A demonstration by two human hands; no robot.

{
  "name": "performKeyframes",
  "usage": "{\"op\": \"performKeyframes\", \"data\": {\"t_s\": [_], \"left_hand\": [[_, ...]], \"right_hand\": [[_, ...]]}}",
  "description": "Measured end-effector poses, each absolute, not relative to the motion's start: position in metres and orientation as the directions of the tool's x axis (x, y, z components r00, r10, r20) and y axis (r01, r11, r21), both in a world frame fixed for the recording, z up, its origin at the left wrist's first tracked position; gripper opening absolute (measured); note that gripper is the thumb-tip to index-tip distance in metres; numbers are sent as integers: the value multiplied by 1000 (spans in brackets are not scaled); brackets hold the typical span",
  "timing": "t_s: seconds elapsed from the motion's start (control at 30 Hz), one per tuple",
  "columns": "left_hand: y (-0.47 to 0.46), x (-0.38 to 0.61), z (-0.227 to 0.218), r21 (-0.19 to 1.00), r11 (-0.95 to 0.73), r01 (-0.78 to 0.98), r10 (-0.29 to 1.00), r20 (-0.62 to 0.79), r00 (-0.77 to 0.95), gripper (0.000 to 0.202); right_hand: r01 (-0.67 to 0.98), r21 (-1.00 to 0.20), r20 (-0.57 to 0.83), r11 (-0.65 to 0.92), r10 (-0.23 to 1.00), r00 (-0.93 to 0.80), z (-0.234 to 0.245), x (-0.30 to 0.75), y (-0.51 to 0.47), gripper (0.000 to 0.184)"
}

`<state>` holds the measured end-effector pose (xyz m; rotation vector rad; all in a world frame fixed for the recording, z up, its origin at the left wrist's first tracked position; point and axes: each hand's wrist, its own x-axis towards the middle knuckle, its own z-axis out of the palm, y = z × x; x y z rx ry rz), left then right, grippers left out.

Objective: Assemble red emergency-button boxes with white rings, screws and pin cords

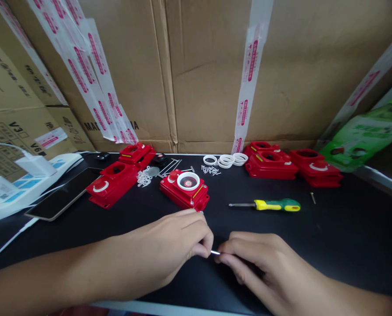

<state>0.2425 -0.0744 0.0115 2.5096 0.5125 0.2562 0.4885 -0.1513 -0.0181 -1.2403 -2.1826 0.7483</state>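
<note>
My left hand (179,241) and my right hand (255,263) meet low over the black table (347,237), fingers pinched together. Between their fingertips shows a thin silver metal pin or screw (215,252); both hands pinch it. Just beyond my left hand lies a red plastic box (185,191) with a white ring and a round insert on top. A screwdriver (268,205) with a yellow and green handle lies to the right of it, untouched.
More red boxes lie at the left (112,184), (136,154) and right (270,164), (316,166). White rings (227,160), small screws (210,170) and white washers (144,179) lie at the back. A phone (64,195) and power strip (27,182) are at the left. Cardboard boxes (199,74) wall the back.
</note>
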Motion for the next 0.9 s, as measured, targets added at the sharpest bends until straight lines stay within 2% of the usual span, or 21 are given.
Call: {"op": "performKeyframes", "data": {"t_s": [0.17, 0.3, 0.47, 0.67, 0.8, 0.9], "left_hand": [[-71, 246, 10, 598, -753, 274, 412, 104, 905, 17], [-70, 247, 6, 583, -767, 267, 398, 106, 911, 17], [-71, 246, 3, 613, -736, 288, 431, 95, 897, 17], [-71, 246, 6, 613, -725, 315, 465, 98, 880, 17], [-71, 244, 11, 580, -738, 345, 487, 104, 867, 19], [-72, 243, 12, 608, -713, 349, 504, 98, 858, 17]], "right_hand": [[577, -675, 192, 460, 864, -464, -17, 490, -149, 23], [586, -662, 181, 468, 858, -481, -17, 490, -150, 24], [637, -601, 165, 483, 855, -492, -18, 490, -148, 28], [642, -606, 136, 469, 857, -497, -16, 491, -144, 27], [686, -564, 112, 460, 865, -489, -11, 489, -141, 27], [710, -524, 98, 470, 862, -498, -9, 489, -140, 30]]}}
